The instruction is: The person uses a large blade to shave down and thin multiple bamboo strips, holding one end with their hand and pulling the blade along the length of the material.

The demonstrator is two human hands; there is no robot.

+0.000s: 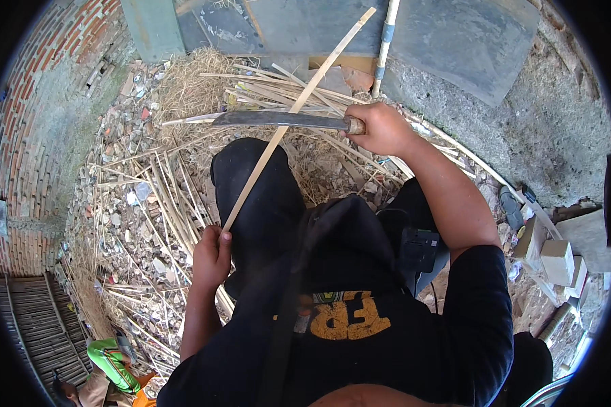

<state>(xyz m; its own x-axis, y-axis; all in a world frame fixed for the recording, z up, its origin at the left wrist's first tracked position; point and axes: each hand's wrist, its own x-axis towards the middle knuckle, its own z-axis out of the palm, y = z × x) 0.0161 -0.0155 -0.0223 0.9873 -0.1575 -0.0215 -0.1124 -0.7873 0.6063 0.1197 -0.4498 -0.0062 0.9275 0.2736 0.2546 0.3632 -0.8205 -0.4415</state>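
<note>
My left hand point(212, 259) is closed round the lower end of a long pale bamboo strip point(259, 166), which slants up and to the right, past my bent knee. Closed on the short handle of a machete point(278, 119) is my right hand point(380, 129). Its dark blade points left and crosses in front of the strip at about the strip's middle; whether the edge touches the wood I cannot tell. Beyond the blade, more pale strips point(265, 85) lie in a loose pile on the ground.
Split strips point(173, 203) litter the rubble ground on my left. Dry shavings point(193, 85) are heaped at the back. A brick wall point(30, 129) rises at left, a grey wall point(516, 136) at right. Pale blocks point(557, 261) stand at right. Another person's green sleeve point(112, 363) shows lower left.
</note>
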